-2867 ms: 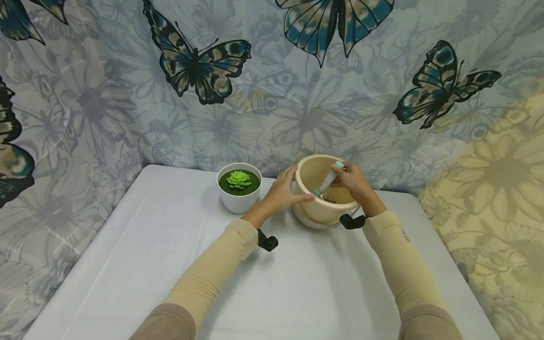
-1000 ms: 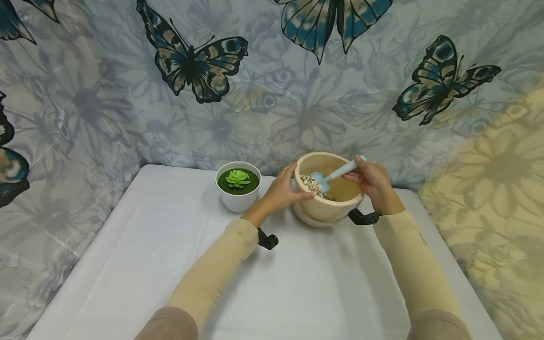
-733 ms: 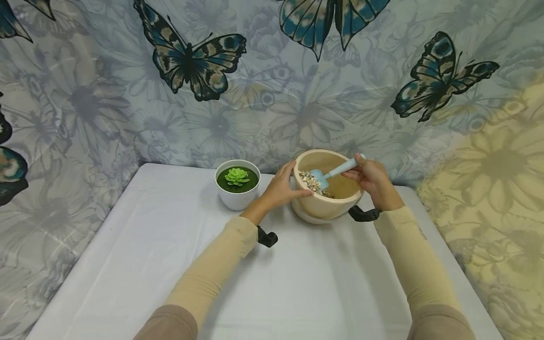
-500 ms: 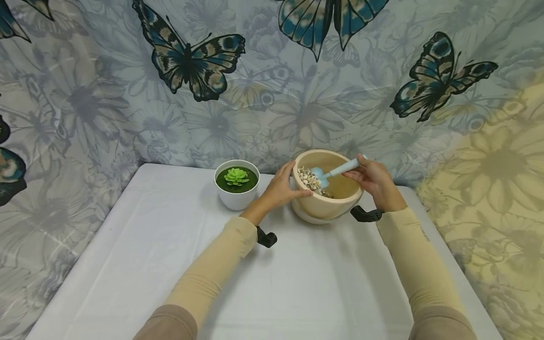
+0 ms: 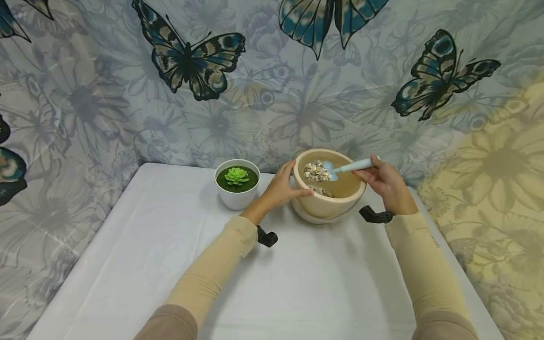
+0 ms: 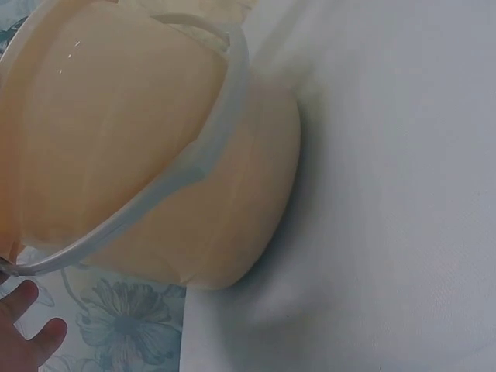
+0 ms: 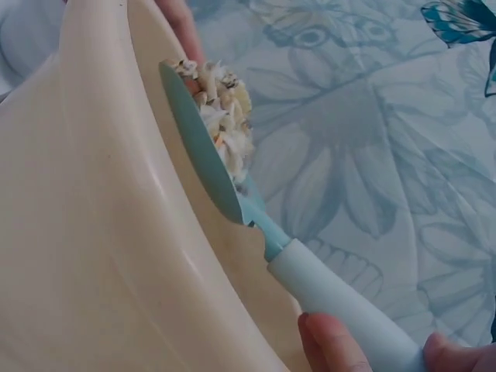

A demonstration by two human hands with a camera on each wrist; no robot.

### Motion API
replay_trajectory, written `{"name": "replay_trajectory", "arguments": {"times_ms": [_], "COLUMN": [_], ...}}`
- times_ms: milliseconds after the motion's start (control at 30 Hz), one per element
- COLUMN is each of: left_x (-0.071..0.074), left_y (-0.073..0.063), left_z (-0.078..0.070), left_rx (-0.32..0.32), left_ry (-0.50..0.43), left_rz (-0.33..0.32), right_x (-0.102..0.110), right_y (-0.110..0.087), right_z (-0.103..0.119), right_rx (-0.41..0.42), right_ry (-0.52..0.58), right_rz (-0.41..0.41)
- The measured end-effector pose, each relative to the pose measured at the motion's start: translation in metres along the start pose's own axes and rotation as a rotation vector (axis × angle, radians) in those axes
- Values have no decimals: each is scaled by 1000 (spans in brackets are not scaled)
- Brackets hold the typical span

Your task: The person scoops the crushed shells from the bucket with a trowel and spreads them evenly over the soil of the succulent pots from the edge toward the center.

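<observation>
Shovel (image 5: 353, 166) heaped with pale bits (image 5: 316, 171) is being gripped by right hand (image 5: 387, 184), blade (image 5: 330, 171) leftward over pot (image 5: 325, 208) being held by left hand (image 5: 280, 189).

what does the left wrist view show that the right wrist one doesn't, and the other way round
Only the left wrist view: the pale curved handle across the side of the cream pot.
Only the right wrist view: the light blue scoop, its pale loose load and the right hand holding it.
Both: the cream pot, the left hand and the patterned backdrop.
</observation>
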State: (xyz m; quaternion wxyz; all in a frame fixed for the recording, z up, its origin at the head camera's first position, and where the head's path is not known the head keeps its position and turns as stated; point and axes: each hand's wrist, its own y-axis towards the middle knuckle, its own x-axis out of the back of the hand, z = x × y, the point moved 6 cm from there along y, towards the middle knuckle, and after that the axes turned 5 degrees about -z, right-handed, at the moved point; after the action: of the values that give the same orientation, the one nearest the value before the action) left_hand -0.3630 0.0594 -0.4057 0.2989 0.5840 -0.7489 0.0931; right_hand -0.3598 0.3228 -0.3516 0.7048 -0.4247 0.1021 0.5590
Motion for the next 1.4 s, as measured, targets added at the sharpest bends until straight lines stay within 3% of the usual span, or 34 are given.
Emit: {"name": "replay_trajectory", "arguments": {"times_ms": [567, 1100, 1400], "left_x": [3, 7, 12], "left_y": [3, 2, 2], "left_z": [-4, -2, 1], "left_rx": [-11, -16, -49], "left_ry": [15, 21, 42], "left_rz": [10, 34, 28], "right_x": [6, 4, 3], "right_y": [-4, -6, -7], "right_z": [7, 5, 5], "right_rx": [126, 166, 165], "right_ry": [55, 56, 72], "right_rz": [32, 12, 19]}}
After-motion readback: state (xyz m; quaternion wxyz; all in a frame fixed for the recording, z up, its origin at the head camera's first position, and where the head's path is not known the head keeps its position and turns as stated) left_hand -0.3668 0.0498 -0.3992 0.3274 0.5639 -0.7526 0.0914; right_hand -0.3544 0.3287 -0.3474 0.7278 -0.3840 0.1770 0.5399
